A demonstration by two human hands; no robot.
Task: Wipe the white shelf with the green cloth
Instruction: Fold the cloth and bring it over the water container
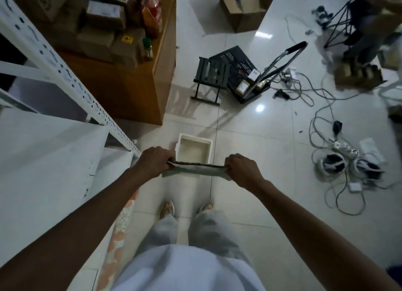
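Note:
I hold the green cloth stretched flat between both hands, at waist height above the tiled floor. My left hand grips its left end and my right hand grips its right end. The white shelf stands to my left, its flat white board just left of my left forearm. Its perforated white upright runs diagonally from the upper left down to near my left hand. The cloth is beside the shelf, not touching it.
A white square tub sits on the floor just beyond the cloth. A wooden cabinet with boxes and bottles stands ahead left. A dark stool, a hand trolley and tangled cables lie ahead right. Another person stands far right.

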